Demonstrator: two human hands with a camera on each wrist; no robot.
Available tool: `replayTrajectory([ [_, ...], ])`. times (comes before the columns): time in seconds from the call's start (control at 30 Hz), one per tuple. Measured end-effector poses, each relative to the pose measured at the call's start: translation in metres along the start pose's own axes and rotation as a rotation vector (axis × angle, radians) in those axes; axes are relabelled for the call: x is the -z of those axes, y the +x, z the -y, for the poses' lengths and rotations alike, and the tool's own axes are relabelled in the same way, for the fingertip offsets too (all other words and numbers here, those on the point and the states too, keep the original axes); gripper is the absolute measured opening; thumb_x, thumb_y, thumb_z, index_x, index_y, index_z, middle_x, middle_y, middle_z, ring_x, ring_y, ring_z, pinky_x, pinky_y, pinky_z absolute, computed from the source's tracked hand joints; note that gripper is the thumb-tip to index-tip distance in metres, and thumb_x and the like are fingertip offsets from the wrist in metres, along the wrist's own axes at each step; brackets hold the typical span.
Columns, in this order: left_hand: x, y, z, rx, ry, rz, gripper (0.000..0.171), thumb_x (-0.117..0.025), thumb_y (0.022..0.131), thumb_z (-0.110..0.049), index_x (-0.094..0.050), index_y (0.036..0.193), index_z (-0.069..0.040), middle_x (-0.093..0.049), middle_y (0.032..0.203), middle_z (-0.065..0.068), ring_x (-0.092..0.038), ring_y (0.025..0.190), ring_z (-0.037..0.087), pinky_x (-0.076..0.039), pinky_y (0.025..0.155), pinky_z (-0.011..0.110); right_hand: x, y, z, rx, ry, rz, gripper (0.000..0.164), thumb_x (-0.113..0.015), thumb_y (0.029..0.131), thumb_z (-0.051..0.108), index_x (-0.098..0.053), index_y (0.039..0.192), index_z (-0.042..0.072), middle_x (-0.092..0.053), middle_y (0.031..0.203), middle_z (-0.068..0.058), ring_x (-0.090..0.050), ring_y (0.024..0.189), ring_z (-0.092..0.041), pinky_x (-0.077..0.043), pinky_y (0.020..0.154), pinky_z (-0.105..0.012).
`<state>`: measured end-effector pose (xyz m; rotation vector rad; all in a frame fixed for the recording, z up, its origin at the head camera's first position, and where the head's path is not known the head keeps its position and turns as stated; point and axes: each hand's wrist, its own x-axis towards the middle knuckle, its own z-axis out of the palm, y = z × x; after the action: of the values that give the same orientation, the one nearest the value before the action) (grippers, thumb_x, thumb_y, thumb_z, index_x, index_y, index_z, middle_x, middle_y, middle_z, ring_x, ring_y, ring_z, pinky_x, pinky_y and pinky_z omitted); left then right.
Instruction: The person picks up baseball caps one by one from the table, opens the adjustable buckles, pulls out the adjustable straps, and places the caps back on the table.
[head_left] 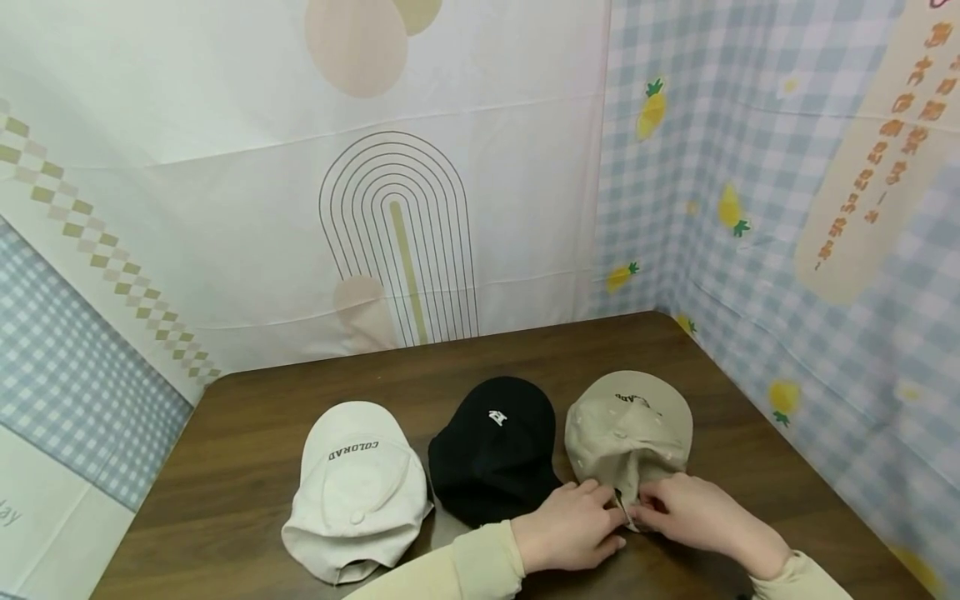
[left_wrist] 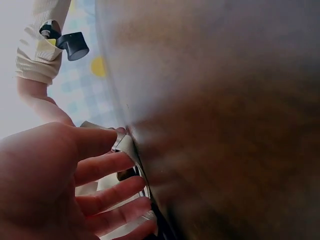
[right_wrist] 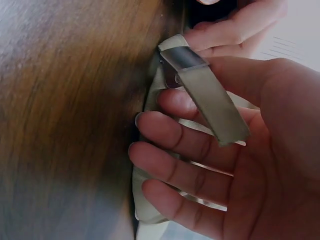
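A beige baseball cap (head_left: 626, 421) lies at the right of the table, its brim toward the back and its rear opening toward me. My left hand (head_left: 573, 525) is at the left side of that opening, with thumb and index finger pinching the edge of the back strap. From the right, my right hand (head_left: 697, 512) holds the same strap (right_wrist: 215, 107) between thumb and index finger. A metal buckle (right_wrist: 185, 58) shows on it, and the strap's loose tail hangs across the right fingers. The other right fingers (right_wrist: 160, 130) lie loosely bent along the cap's rear edge.
Left of the beige cap sits a black cap (head_left: 495, 450) with a white emblem, close to my left hand. Farther left is a white cap (head_left: 360, 483) with dark lettering. The brown wooden table (head_left: 225, 467) meets patterned cloth walls (head_left: 525, 208) at the back and right.
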<state>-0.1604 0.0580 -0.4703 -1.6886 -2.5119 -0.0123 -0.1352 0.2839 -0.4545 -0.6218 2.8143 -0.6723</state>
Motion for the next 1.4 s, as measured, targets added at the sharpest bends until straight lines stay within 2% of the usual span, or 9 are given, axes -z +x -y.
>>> replayTrajectory([
  [0.23, -0.001, 0.003, 0.001, -0.006, -0.023, -0.042, 0.021, -0.062, 0.100, -0.039, -0.071, 0.116, -0.029, -0.061, 0.106, -0.013, -0.052, 0.089, 0.003, -0.040, 0.070, 0.012, -0.003, 0.001, 0.001, 0.005, -0.034, -0.025, 0.031, -0.065, 0.098, 0.037, -0.052, 0.072, 0.026, -0.039, 0.058, 0.016, -0.036, 0.047, -0.001, -0.030, 0.045, -0.024],
  [0.43, 0.000, 0.004, 0.003, -0.008, -0.058, -0.033, 0.016, -0.068, 0.098, -0.035, -0.072, 0.112, -0.030, -0.064, 0.107, -0.014, -0.053, 0.088, 0.003, -0.042, 0.071, 0.012, -0.004, 0.003, 0.003, -0.037, -0.008, -0.033, 0.034, -0.061, 0.100, 0.037, -0.051, 0.071, 0.024, -0.040, 0.057, 0.013, -0.036, 0.046, -0.002, -0.031, 0.044, -0.024],
  [0.6, 0.000, 0.006, 0.003, 0.008, -0.058, -0.027, 0.015, -0.072, 0.095, -0.034, -0.073, 0.109, -0.032, -0.063, 0.107, -0.016, -0.053, 0.088, 0.002, -0.042, 0.072, 0.012, -0.005, 0.005, 0.005, -0.036, -0.002, -0.027, 0.034, -0.061, 0.101, 0.029, -0.050, 0.069, 0.024, -0.039, 0.056, 0.014, -0.035, 0.045, -0.002, -0.029, 0.045, -0.024],
  [0.73, 0.000, 0.008, 0.002, 0.026, -0.056, -0.037, 0.009, -0.074, 0.092, -0.034, -0.072, 0.101, -0.032, -0.062, 0.099, -0.018, -0.050, 0.083, 0.001, -0.038, 0.068, 0.011, -0.006, 0.007, 0.008, -0.023, -0.016, -0.045, 0.034, -0.060, 0.100, 0.024, -0.049, 0.068, 0.025, -0.039, 0.056, 0.015, -0.036, 0.046, -0.002, -0.031, 0.045, -0.025],
  [0.83, 0.005, 0.008, 0.005, 0.042, -0.081, -0.063, 0.007, -0.074, 0.093, -0.033, -0.068, 0.093, -0.029, -0.060, 0.088, -0.019, -0.047, 0.076, 0.000, -0.032, 0.064, 0.011, -0.002, 0.010, 0.010, -0.014, -0.002, -0.058, 0.035, -0.059, 0.101, 0.023, -0.048, 0.068, 0.024, -0.039, 0.055, 0.015, -0.036, 0.045, -0.002, -0.031, 0.045, -0.024],
  [0.97, 0.022, 0.008, 0.012, 0.071, -0.144, -0.115, 0.014, -0.069, 0.097, -0.030, -0.060, 0.087, -0.026, -0.059, 0.078, -0.019, -0.049, 0.074, 0.000, -0.033, 0.065, 0.013, 0.011, 0.018, 0.018, 0.022, 0.069, -0.105, 0.035, -0.055, 0.104, 0.020, -0.047, 0.070, 0.023, -0.036, 0.055, 0.015, -0.033, 0.044, -0.001, -0.031, 0.045, -0.022],
  [1.1, 0.052, 0.003, 0.029, 0.118, -0.207, -0.193, 0.009, -0.067, 0.097, -0.026, -0.061, 0.091, -0.025, -0.060, 0.080, -0.020, -0.052, 0.079, 0.004, -0.039, 0.066, 0.015, 0.031, 0.032, 0.034, 0.050, 0.163, -0.200, 0.035, -0.052, 0.106, 0.021, -0.046, 0.071, 0.020, -0.034, 0.055, 0.012, -0.030, 0.044, -0.002, -0.031, 0.046, -0.022],
  [1.23, 0.085, -0.008, 0.052, 0.156, -0.309, -0.259, 0.007, -0.066, 0.099, -0.024, -0.062, 0.093, -0.022, -0.059, 0.083, -0.016, -0.052, 0.077, 0.004, -0.042, 0.068, 0.017, 0.054, 0.048, 0.053, 0.009, 0.239, -0.268, 0.037, -0.050, 0.108, 0.032, -0.047, 0.073, 0.018, -0.037, 0.056, 0.008, -0.031, 0.045, -0.006, -0.033, 0.047, -0.025],
  [1.4, 0.119, -0.030, 0.072, 0.196, -0.400, -0.312, 0.008, -0.064, 0.101, -0.024, -0.062, 0.094, -0.020, -0.058, 0.084, -0.013, -0.054, 0.076, 0.008, -0.043, 0.070, 0.022, 0.078, 0.067, 0.077, 0.041, 0.294, -0.301, 0.038, -0.051, 0.106, 0.036, -0.048, 0.075, 0.015, -0.037, 0.058, 0.004, -0.031, 0.048, -0.010, -0.034, 0.051, -0.028],
])
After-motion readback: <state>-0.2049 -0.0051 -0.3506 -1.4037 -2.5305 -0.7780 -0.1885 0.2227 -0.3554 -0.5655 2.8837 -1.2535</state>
